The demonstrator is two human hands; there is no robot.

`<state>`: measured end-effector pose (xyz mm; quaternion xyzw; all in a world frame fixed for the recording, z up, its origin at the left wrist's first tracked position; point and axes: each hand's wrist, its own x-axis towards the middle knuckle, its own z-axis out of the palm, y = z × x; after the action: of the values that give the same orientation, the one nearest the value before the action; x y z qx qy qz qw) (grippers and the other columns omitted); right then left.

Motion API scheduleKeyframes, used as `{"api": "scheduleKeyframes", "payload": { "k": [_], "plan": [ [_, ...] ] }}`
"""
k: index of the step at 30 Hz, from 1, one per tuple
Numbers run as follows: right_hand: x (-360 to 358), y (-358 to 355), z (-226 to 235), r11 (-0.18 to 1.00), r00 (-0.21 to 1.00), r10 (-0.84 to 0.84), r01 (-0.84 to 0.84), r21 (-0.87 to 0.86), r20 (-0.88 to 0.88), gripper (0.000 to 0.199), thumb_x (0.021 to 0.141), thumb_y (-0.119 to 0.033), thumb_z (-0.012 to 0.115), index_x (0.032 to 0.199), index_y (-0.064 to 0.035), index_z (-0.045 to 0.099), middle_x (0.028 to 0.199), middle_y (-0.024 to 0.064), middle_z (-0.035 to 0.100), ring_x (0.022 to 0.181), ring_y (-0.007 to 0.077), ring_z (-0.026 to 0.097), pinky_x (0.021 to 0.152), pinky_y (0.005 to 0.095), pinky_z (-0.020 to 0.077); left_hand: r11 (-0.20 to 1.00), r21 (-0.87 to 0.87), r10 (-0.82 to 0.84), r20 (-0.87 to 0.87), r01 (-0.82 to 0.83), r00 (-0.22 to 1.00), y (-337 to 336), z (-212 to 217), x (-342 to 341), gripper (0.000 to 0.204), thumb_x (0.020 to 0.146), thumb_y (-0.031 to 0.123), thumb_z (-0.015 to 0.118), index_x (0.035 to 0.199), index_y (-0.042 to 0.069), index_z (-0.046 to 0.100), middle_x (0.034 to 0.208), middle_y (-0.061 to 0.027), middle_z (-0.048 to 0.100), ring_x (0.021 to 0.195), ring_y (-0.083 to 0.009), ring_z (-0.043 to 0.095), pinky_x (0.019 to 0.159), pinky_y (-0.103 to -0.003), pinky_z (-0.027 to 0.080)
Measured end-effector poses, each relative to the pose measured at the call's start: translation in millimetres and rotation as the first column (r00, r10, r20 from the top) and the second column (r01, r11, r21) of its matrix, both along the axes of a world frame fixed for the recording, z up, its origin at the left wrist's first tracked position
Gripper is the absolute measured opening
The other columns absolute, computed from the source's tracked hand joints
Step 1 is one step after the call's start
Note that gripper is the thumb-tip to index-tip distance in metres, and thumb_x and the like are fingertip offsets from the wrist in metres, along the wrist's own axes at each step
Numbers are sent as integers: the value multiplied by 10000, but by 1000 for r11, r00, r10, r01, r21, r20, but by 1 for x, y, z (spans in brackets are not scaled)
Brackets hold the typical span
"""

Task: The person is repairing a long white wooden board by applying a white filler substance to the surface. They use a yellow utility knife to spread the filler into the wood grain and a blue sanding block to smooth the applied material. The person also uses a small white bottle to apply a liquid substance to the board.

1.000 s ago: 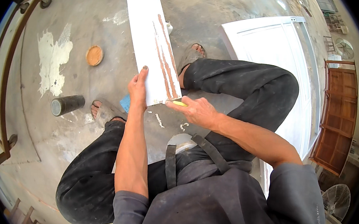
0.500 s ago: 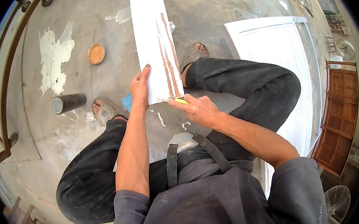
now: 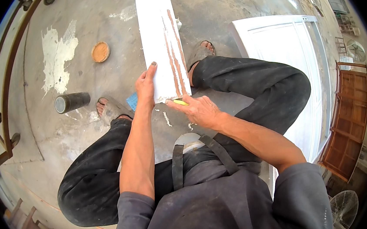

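Observation:
A long white board (image 3: 154, 22) slants up and away from me, with brown-red filler streaks (image 3: 177, 61) along its right side. My left hand (image 3: 145, 87) grips its left edge near the close end, thumb on top. My right hand (image 3: 204, 112) is closed round a small yellow tool (image 3: 180, 102), whose exact kind I cannot make out. That hand is at the board's near end, its fingertips against the edge. Pale curled scraps (image 3: 167, 118) lie on the floor just below.
On the floor at left are a round tub of orange-brown paste (image 3: 100, 52), a dark cylinder (image 3: 72, 103) on its side and a dried cream spill (image 3: 57, 57). A white panel door (image 3: 281, 44) lies to my right. A wheeled metal frame (image 3: 12, 56) stands far left.
My right hand has slid left along the board's near end with the yellow tool, closer to my left hand. My left hand keeps its hold.

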<state>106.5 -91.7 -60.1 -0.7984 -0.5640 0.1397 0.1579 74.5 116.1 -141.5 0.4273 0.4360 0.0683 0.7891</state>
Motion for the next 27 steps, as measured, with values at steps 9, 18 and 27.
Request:
{"api": "scheduleKeyframes", "payload": {
  "k": [9,18,27],
  "plan": [
    [-11,-2,1,996,995,-79,76,-43,-69,655,837,-38,658,1442,-278,586,1043,148,642,602,336,676,593,443,590,1000,-13,7,16,-7,1000,-1,-4,1,653,918,451,768,1197,-127,646,1066,-179,725,874,-216,715,759,-332,570],
    [1,-15,-8,996,996,-89,89,15,-8,682,841,-26,665,1455,-313,593,900,87,597,541,309,616,498,415,555,1000,28,-13,-27,14,1000,-4,2,1,682,921,465,761,1223,-132,634,1078,-183,722,913,-228,718,804,-339,570],
    [-24,-10,-10,972,968,-232,233,0,-95,637,881,-4,630,1464,-256,588,874,137,591,607,370,652,561,479,567,1000,3,-25,30,24,999,-2,-6,-2,725,915,491,757,1252,-137,625,1117,-196,721,947,-240,719,824,-337,569]
  ]
}}
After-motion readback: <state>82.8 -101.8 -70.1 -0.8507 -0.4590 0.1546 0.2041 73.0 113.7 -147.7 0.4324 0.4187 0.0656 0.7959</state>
